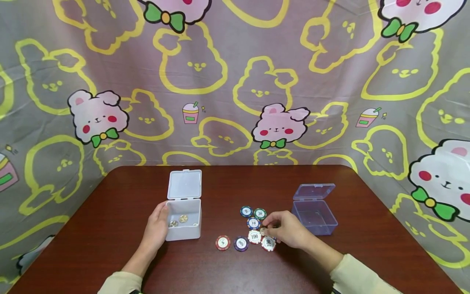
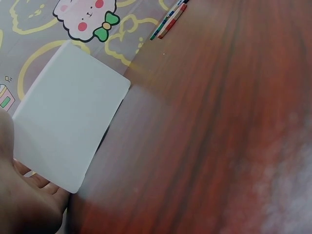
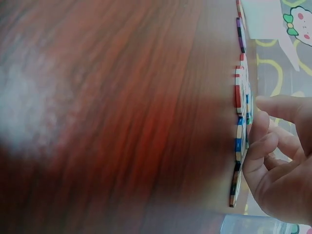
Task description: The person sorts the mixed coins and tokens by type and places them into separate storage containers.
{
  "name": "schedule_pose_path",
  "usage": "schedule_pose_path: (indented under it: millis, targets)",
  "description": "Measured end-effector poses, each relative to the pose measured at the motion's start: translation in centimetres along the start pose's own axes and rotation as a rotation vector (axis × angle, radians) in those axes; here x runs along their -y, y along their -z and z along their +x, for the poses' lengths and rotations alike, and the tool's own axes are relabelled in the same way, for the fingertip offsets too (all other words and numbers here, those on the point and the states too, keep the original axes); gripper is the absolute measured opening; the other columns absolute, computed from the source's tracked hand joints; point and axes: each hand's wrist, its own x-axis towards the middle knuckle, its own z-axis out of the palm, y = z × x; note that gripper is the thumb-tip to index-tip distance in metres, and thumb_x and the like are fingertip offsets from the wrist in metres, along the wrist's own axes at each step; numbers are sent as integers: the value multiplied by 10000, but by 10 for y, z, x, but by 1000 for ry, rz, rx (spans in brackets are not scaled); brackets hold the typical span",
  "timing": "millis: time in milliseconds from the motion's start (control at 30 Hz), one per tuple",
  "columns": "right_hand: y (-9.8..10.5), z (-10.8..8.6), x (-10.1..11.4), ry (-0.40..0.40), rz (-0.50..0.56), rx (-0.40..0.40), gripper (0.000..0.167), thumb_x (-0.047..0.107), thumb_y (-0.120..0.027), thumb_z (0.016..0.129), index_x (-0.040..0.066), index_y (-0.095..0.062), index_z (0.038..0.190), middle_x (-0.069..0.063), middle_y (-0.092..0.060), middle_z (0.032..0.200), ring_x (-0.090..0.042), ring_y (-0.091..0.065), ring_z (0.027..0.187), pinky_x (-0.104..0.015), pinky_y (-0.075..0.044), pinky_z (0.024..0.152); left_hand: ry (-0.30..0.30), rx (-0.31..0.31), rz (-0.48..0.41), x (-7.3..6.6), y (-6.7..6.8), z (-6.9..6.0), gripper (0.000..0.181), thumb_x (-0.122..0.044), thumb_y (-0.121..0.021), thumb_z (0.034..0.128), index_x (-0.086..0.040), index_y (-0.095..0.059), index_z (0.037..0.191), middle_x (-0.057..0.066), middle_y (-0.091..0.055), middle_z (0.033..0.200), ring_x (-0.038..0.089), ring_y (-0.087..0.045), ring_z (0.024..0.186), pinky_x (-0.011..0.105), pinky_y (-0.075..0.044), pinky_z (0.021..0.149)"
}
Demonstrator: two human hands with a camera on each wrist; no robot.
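Observation:
A white box (image 1: 183,232) with its lid raised holds several gold coins (image 1: 183,219). My left hand (image 1: 156,224) grips its left side, thumb at the rim; the left wrist view shows the box's plain wall (image 2: 73,117) with my fingers (image 2: 41,185) under its edge. My right hand (image 1: 288,229) is over the right of a group of poker chips (image 1: 254,237), thumb and fingertips at a small gold coin (image 1: 262,231), which they appear to pinch. In the right wrist view the fingers of my right hand (image 3: 280,151) are curled beside the chips (image 3: 239,92); the coin is hidden there.
A clear bluish box (image 1: 315,220) with a raised lid stands right of my right hand, on the brown table (image 1: 227,273). A red chip (image 1: 222,243) and a purple chip (image 1: 241,243) lie nearer the white box. A patterned curtain (image 1: 220,102) hangs behind the table.

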Motion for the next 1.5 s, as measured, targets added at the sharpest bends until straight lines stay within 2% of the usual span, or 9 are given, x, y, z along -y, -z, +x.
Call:
schedule_pose_path:
  millis: [133, 367, 633, 933, 1200, 1500]
  targets:
    - [1, -2, 0, 0, -51, -29, 180, 11, -791, 801, 13, -709, 961, -28, -616, 818, -117, -542, 536, -258, -478, 470, 4, 0, -2, 0, 0, 0, 471, -274, -238, 1116, 11, -379, 1465, 258, -460, 1388, 361, -428, 1235, 476, -300, 1051]
    - [0, -2, -1, 84, -248, -70, 179, 56, -824, 759, 86, -744, 917, 8, -631, 849, -164, -588, 831, -283, -477, 725, 1, -4, 3, 1, 0, 1, 469, -273, -242, 1117, 14, -386, 1459, 260, -460, 1392, 356, -421, 1243, 481, -289, 1065]
    - [-3, 0, -6, 141, -299, -95, 133, 52, -825, 756, 97, -763, 865, 41, -605, 820, -133, -564, 789, -271, -465, 691, -9, -19, 22, 1, 0, 0, 472, -268, -230, 1116, 17, -401, 1451, 265, -500, 1334, 350, -474, 1171, 458, -342, 1004]
    - [-3, 2, -4, 165, -331, -85, 73, 80, -808, 796, 124, -764, 835, 79, -601, 794, -102, -557, 763, -266, -452, 673, 12, -12, 9, 2, 0, 0, 459, -261, -238, 1114, -3, -398, 1458, 260, -483, 1359, 361, -466, 1187, 474, -337, 1016]
    - [-5, 5, 0, 98, -388, -109, 125, 144, -847, 781, 177, -726, 774, 112, -568, 729, -58, -511, 698, -261, -424, 632, 18, -2, 6, 0, 0, 0, 477, -284, -230, 1115, -2, -385, 1468, 257, -467, 1381, 361, -443, 1222, 486, -316, 1037]
    - [-6, 8, 1, 77, -384, -104, 135, 121, -835, 798, 152, -706, 774, 125, -574, 646, -39, -497, 600, -254, -419, 549, 17, 1, 9, 0, 0, 0, 482, -295, -230, 1116, -6, -384, 1469, 254, -459, 1394, 357, -430, 1238, 494, -302, 1053]
